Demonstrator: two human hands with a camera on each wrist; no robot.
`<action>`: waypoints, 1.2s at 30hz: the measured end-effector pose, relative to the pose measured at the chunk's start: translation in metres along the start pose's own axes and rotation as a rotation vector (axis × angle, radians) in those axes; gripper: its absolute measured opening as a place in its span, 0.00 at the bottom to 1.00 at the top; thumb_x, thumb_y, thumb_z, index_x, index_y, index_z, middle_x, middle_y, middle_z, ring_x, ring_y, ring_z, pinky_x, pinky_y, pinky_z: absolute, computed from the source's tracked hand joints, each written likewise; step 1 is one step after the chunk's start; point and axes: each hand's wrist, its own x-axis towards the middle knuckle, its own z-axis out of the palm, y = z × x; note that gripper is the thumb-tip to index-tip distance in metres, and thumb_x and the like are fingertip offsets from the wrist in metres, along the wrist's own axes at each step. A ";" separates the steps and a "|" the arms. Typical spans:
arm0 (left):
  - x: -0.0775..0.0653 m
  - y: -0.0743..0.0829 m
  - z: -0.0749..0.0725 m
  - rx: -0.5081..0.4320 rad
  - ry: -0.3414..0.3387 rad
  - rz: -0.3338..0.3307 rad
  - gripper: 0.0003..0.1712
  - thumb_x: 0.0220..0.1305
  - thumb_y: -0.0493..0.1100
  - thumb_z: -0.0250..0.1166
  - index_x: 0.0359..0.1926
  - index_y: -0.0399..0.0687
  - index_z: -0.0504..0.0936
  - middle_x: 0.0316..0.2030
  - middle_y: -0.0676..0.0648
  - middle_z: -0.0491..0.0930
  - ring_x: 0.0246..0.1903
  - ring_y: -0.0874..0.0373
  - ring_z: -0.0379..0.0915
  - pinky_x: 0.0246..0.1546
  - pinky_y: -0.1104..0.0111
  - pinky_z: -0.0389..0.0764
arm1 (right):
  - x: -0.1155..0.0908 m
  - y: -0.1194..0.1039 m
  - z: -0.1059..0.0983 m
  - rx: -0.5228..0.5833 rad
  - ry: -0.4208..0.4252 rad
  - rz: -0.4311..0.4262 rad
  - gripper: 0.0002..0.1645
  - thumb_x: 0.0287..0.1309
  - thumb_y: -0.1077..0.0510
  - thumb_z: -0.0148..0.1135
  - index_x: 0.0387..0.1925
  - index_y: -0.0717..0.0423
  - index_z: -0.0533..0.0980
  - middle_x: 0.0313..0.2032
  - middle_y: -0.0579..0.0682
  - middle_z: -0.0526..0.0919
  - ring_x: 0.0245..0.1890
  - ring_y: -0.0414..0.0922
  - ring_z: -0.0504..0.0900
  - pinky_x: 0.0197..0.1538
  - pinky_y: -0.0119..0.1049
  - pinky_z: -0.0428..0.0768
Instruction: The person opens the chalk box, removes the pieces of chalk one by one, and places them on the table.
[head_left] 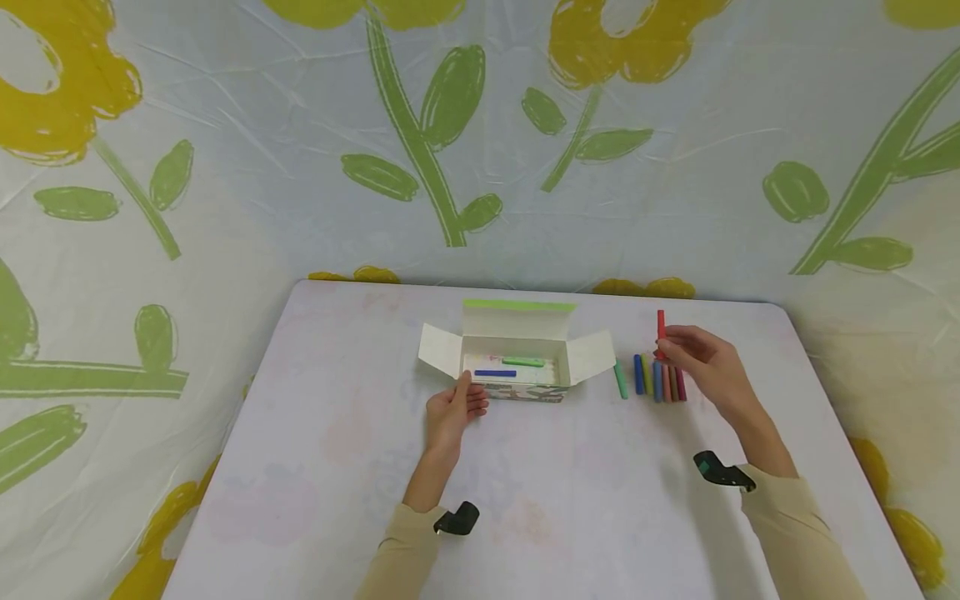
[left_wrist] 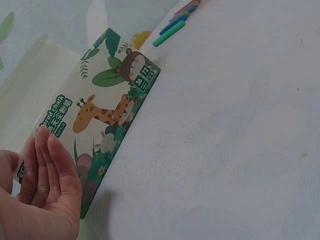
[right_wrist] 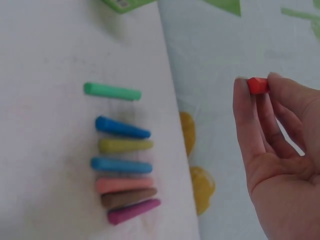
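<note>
My right hand [head_left: 708,362] holds up a red chalk stick [head_left: 661,332], pinched between thumb and fingertips above a row of chalk. In the right wrist view only one end of the red stick [right_wrist: 258,85] shows. My left hand [head_left: 450,412] grips the front left corner of a white cardboard chalk box [head_left: 525,392], thumb at the rim and fingers along the front wall. Printed animals, a giraffe among them, cover that wall in the left wrist view. Inside the box lie a blue chalk stick [head_left: 495,373] and a green chalk stick [head_left: 523,362]; its flaps are folded out.
Right of the box, a light green chalk stick [head_left: 621,380] lies apart. Several more sit side by side, including a dark blue one [right_wrist: 122,127], a brown one [right_wrist: 128,198] and a purple one [right_wrist: 134,211]. Patterned cloth [head_left: 480,167] hangs behind the table [head_left: 315,483].
</note>
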 end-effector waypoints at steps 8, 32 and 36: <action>0.003 0.002 0.000 0.018 0.004 -0.005 0.26 0.74 0.52 0.65 0.38 0.27 0.84 0.29 0.45 0.85 0.27 0.60 0.83 0.34 0.71 0.86 | -0.011 0.032 -0.009 0.018 0.054 0.059 0.32 0.74 0.47 0.60 0.66 0.65 0.69 0.45 0.37 0.82 0.41 0.27 0.83 0.47 0.15 0.77; 0.010 0.006 -0.002 0.020 -0.020 -0.007 0.28 0.73 0.53 0.66 0.41 0.25 0.83 0.29 0.45 0.85 0.27 0.60 0.82 0.34 0.71 0.86 | -0.017 0.079 -0.006 -0.277 0.112 0.293 0.30 0.74 0.48 0.60 0.59 0.72 0.74 0.46 0.67 0.83 0.38 0.48 0.79 0.31 0.20 0.76; 0.011 0.007 -0.002 0.025 -0.016 -0.011 0.27 0.73 0.53 0.65 0.40 0.26 0.83 0.29 0.44 0.85 0.27 0.60 0.82 0.34 0.71 0.86 | -0.015 0.075 -0.002 -0.305 0.098 0.279 0.29 0.75 0.49 0.59 0.59 0.74 0.73 0.48 0.70 0.80 0.42 0.56 0.81 0.31 0.18 0.75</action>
